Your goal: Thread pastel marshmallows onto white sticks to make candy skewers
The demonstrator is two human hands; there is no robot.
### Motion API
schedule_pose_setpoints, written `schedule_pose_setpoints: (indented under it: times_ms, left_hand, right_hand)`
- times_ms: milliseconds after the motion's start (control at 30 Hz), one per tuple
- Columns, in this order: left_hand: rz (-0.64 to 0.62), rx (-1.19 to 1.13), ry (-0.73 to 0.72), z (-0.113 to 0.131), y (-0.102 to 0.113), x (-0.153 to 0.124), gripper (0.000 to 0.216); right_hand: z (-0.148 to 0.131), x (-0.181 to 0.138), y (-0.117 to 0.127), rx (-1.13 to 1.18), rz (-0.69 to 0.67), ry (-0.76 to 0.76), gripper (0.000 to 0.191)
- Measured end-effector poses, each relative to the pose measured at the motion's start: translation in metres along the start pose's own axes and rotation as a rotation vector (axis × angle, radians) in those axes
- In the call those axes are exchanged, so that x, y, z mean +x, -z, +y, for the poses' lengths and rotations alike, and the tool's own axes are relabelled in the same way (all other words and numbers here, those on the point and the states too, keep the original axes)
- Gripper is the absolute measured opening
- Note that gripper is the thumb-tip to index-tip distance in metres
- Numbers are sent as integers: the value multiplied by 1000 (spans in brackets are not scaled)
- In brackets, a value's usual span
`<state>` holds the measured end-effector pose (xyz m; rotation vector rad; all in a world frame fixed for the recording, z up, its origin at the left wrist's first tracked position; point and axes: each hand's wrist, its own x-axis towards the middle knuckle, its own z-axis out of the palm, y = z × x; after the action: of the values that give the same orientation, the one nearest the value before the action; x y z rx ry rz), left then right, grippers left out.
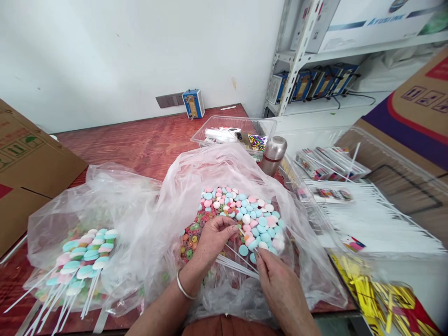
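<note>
My left hand (214, 238), with a bangle at the wrist, is closed in a pinch over the open plastic bag (182, 172). A thin white stick (242, 230) runs from its fingertips toward my right hand (280, 280), which pinches the stick's lower end. Whether a sweet sits at the left fingertips is hidden. Around both hands lie pink, white and blue round marshmallows (262, 222) and small coloured ring gummies (191, 240). Several loose white sticks (234, 265) lie below the hands. At the left, finished-looking marshmallow skewers (87, 254) rest on another plastic bag (115, 196).
A steel flask (273, 156) stands behind the bag, beside a clear tray (199, 133) of small items. Cardboard boxes flank the red table (140, 140), one box (31, 163) at left. A clear bin (329, 233) at right holds many white sticks and packets.
</note>
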<state>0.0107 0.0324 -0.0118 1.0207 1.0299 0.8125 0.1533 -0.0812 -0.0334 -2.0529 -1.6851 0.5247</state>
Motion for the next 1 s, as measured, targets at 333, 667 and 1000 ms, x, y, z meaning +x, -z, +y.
schedule_pose_setpoints:
  times_ms: [333, 667, 1000]
  left_hand:
    - [-94, -396, 181, -10, -11, -8, 38]
    - [-111, 281, -82, -14, -13, 11, 27]
    - [-13, 1273, -716, -32, -2, 49, 12]
  right_hand:
    - [-8, 0, -2, 74, 63, 135, 35]
    - [4, 19, 2, 112, 128, -27, 26]
    - [-22, 82, -10, -132, 142, -70, 13]
